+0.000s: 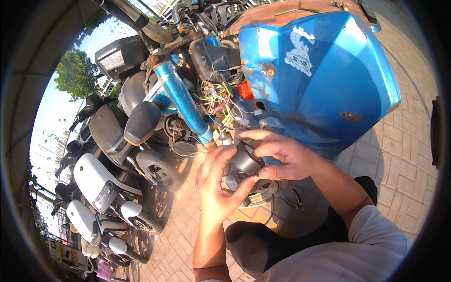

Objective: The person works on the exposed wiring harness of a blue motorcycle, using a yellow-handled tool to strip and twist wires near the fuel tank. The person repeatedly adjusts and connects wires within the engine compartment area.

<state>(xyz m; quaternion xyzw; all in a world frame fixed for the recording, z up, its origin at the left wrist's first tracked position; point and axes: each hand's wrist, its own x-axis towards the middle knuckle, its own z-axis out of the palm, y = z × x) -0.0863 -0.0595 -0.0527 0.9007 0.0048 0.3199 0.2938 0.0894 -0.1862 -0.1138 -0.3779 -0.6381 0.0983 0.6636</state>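
Observation:
Between my two hands is a dark grey, cylindrical metal part (247, 161), its exact kind unclear. My left hand (217, 185) curls round its left side, with the thumb reaching below it. Against its right side and upper rim press the fingers and thumb of my right hand (284, 157). Both hands are closed on the part. Just above them, a bundle of loose coloured wires (217, 97) hangs from a partly stripped vehicle, and a small white connector (257, 112) dangles there. A blue tube (181, 98) slants down toward my left hand.
A rusty blue body panel (329, 101) rises beyond my right hand. Pliers (296, 199) lie on the paving (174, 230) beside my leg. Parked scooters, including a white scooter (96, 181), line the left. Tools such as a hammer (299, 8) rest on a brown surface at the back.

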